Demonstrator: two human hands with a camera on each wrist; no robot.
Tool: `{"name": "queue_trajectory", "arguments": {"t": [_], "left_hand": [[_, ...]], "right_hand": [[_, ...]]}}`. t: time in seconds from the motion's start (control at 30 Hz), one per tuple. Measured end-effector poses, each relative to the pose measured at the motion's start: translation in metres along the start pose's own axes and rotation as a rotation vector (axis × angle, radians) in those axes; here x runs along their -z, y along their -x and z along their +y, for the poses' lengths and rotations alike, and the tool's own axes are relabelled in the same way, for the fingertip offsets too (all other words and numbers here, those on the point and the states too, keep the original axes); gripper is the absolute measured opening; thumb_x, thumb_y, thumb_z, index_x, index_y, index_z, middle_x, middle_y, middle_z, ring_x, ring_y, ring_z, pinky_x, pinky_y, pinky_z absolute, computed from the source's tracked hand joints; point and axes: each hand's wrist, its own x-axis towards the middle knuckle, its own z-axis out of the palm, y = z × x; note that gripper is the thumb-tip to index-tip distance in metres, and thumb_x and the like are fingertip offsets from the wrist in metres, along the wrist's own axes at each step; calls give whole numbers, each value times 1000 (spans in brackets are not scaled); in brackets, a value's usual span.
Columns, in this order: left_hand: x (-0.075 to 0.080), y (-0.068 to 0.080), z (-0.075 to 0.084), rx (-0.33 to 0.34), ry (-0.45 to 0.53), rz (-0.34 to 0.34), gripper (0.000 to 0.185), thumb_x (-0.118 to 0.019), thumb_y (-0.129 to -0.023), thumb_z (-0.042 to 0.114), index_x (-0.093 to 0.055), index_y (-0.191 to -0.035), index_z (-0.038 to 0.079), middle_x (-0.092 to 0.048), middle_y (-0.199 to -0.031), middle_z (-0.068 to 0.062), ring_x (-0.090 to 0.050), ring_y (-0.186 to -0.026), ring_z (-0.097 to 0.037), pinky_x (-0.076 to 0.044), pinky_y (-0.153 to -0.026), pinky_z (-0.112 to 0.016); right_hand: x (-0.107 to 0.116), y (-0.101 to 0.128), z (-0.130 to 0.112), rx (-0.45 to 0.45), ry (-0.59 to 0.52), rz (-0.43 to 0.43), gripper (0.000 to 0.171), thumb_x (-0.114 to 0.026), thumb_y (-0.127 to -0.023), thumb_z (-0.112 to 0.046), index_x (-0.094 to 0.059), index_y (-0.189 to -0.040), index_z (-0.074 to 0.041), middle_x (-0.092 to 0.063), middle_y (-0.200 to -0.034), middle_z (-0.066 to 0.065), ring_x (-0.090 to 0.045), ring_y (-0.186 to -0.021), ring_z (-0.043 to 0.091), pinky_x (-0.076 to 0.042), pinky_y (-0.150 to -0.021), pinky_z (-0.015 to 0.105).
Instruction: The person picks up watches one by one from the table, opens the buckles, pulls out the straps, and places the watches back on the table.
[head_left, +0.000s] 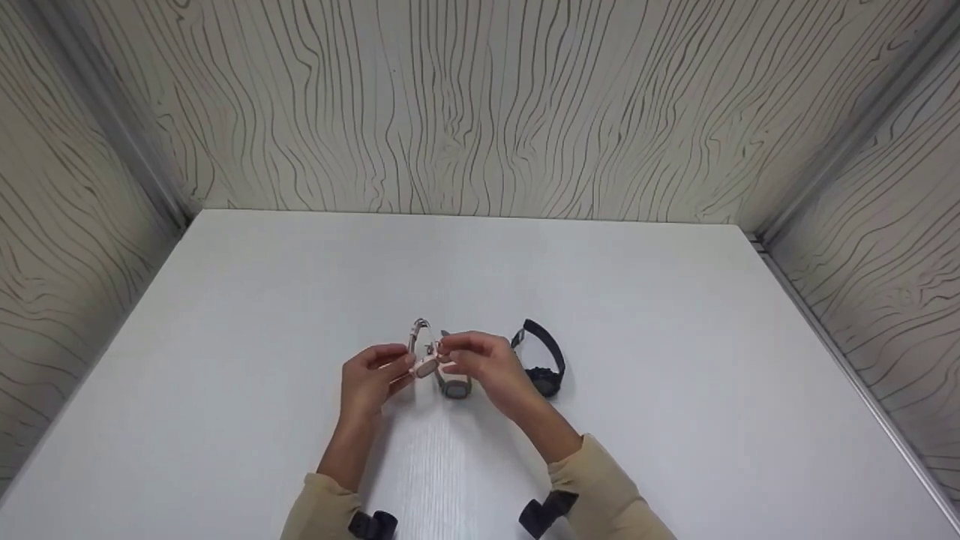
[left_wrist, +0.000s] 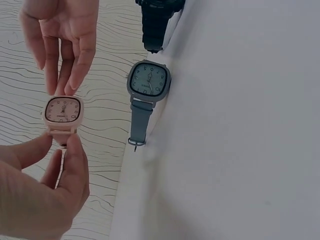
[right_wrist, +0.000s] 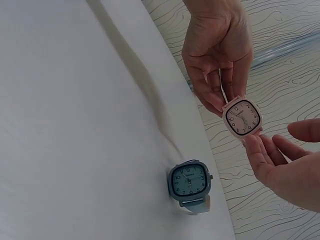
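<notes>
A small pink square-faced watch (head_left: 424,358) hangs above the white table (head_left: 675,337) between both hands. My left hand (head_left: 401,364) pinches it by the strap just beside the face, thumb and forefinger closed on it (left_wrist: 60,145). My right hand (head_left: 446,346) has straight, relaxed fingers, and its fingertips (left_wrist: 75,80) reach the opposite edge of the pink watch (left_wrist: 62,111). In the right wrist view the left hand (right_wrist: 220,102) grips the pink watch (right_wrist: 242,117), while the right hand (right_wrist: 285,140) stays spread beside it.
A grey-blue square watch (head_left: 454,386) lies on the table under the hands, also visible as the grey-blue watch (right_wrist: 190,181) (left_wrist: 148,82). A black watch (head_left: 544,364) stands on its side to the right. Wood-grain walls (head_left: 480,105) enclose the table on three sides.
</notes>
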Motion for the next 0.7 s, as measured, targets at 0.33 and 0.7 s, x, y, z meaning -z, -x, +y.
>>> {"name": "queue_trajectory", "arguments": {"t": [0.33,0.7], "left_hand": [[-18,13,8,-22,16,-69,27,-68,-78,-3,-59,-103,-8,-61,-97,-16,-63,-79,-19,-54,-74,-33],[-39,33,16,-88,-50,-171,27,-70,-79,4,-61,-103,-5,-61,-97,-14,-61,-82,-19,-53,-74,-30]], "right_hand": [[14,11,-16,20,-40,57,27,-58,-88,-5,-55,-106,15,-61,-93,15,-61,-85,20,-51,-82,36],[34,23,-23,-5,-103,123,8,-61,-86,-5,-62,-89,2,-58,-80,12,-57,-71,19,-53,-67,28]]}}
